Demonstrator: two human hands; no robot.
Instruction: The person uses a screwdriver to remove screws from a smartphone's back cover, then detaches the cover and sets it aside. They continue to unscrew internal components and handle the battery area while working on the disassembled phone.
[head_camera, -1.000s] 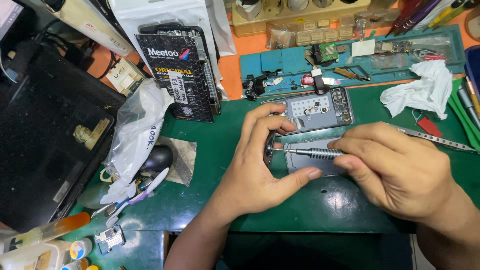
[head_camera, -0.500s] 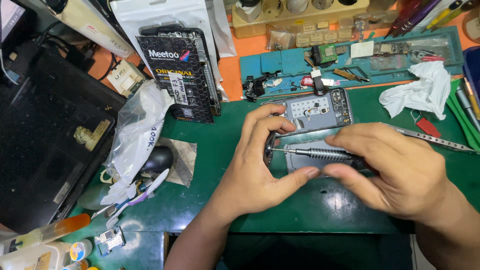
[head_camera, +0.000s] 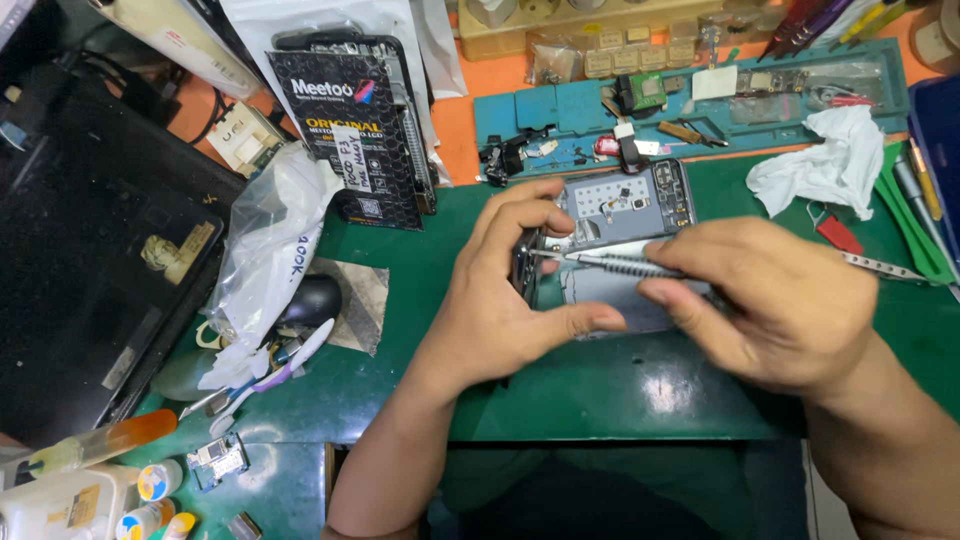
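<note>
Far left: black laptop (head_camera: 90, 270) lies closed on the desk (head_camera: 620, 390), which is covered by a green mat. Just right of it, a crumpled clear plastic bag (head_camera: 265, 250) rests over a dark computer mouse (head_camera: 312, 298); a toothbrush (head_camera: 270, 375) lies below the bag. Behind, a black retail box (head_camera: 350, 135) leans upright.

Centre: left hand (head_camera: 500, 300) is wrapped around the left edge of an opened phone (head_camera: 625, 215), thumb along its lower edge, fingers curled over the top left corner. Phone lies flat on the mat, back cover off, grey inner plate and small parts exposed. Hand is clamped on the phone.

Right of centre: right hand (head_camera: 775, 300) pinches a slim metal screwdriver (head_camera: 610, 264), held nearly level, tip pointing left and meeting the phone close to the left fingertips. Fingers closed on the knurled shaft. The two hands are near each other, not touching.

Behind the phone: blue tray (head_camera: 560, 110) with loose small parts. Far right: crumpled white cloth (head_camera: 825, 165) on the mat; green tools (head_camera: 905, 210) just beside it.
</note>
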